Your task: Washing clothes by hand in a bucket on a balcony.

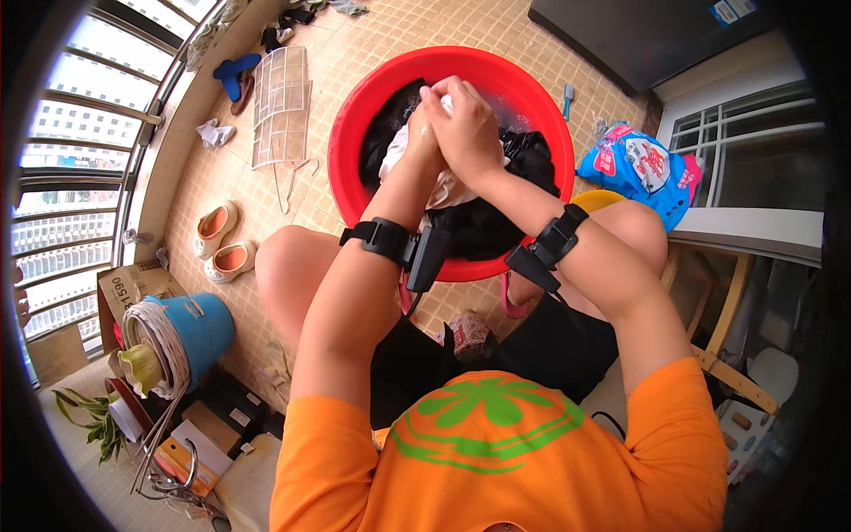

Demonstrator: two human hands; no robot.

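A red plastic basin [344, 166] stands on the tiled floor before me, holding wet dark clothes [479, 229] and a white cloth [397, 149]. Over it my left hand [424, 133] and my right hand [467, 130] are pressed together. Both are closed on white fabric [447, 104], a bit of which shows between the fingers; whether it joins the cloth below is hidden by my hands. The left palm is turned away from view, and the right hand's fingers wrap over the top.
A blue detergent bag [631, 163] and a scrubbing brush [568, 101] lie right of the basin, near a yellow basin [596, 198]. Mesh filter panels [280, 106], cream clogs [229, 261] and a blue bucket [209, 336] are at left. A dark cabinet-like object [618, 40] stands at the upper right.
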